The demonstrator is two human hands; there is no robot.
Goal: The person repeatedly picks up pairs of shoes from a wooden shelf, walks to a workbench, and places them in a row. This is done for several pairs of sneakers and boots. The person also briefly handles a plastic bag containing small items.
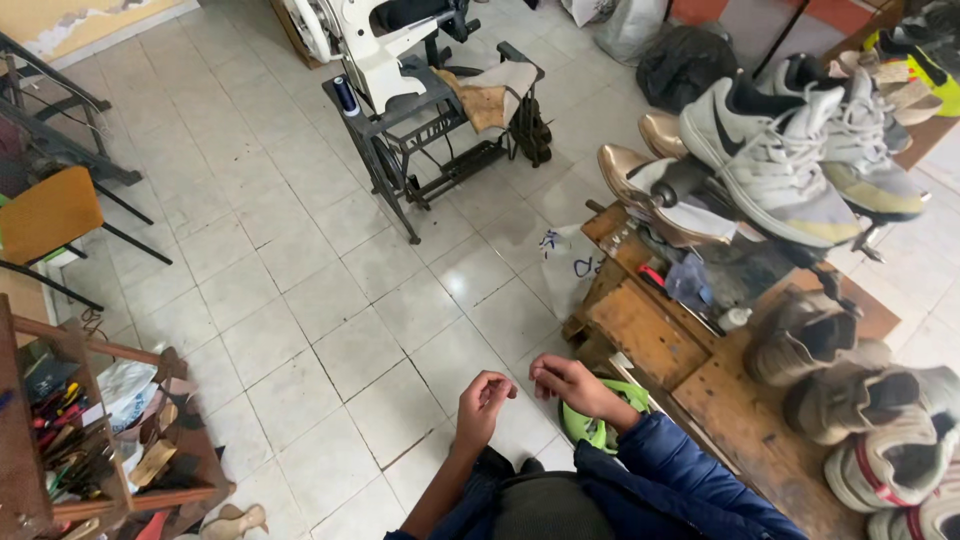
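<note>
here, left hand (484, 398) and right hand (566, 381) raised, fingers curled (pinching, close together)

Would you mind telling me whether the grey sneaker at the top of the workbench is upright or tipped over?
Tipped: the grey sneaker lies on its side across other shoes, its side panel facing up.
</note>
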